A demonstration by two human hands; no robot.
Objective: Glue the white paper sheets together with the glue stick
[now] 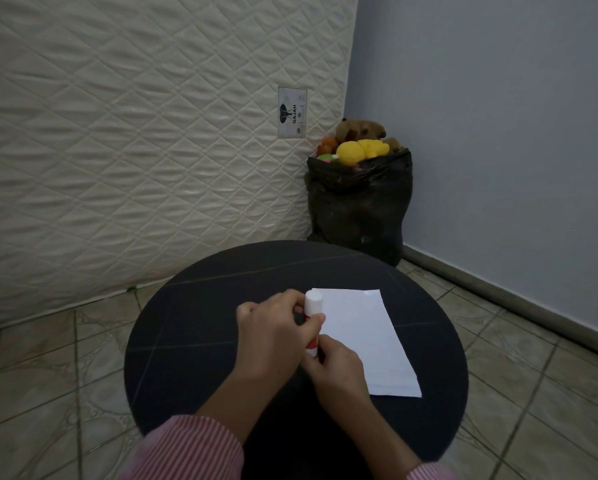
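From the head camera, a round dark bench (193, 341) fills the lower middle of the view, standing on a tiled floor (48, 368). On the bench lies the white paper (363, 337), flat, its far edge towards the wall and its near right corner close to the bench's right side; whether it is one sheet or several stacked cannot be told.

Both hands meet just at the paper's left edge, around the glue stick (313, 306). The stick points away from the person, its white cap end at the far side and a red and white body below. The left hand (273, 337) has its fingers curled round the upper part of the stick, thumb laid across the body just under the cap. The right hand (339, 372) pinches the lower end of the stick, and its back covers part of the paper's left margin. Both wrists come out of red and white striped sleeves (193, 448) at the bottom edge.

Behind the bench a quilted cream mattress (135, 150) leans upright, with a small label (292, 112) reading GAJAH. In the corner beside it, against a pale blue wall (498, 133), stands a black bag (360, 206) stuffed with soft toys (360, 147), yellow and brown ones on top.
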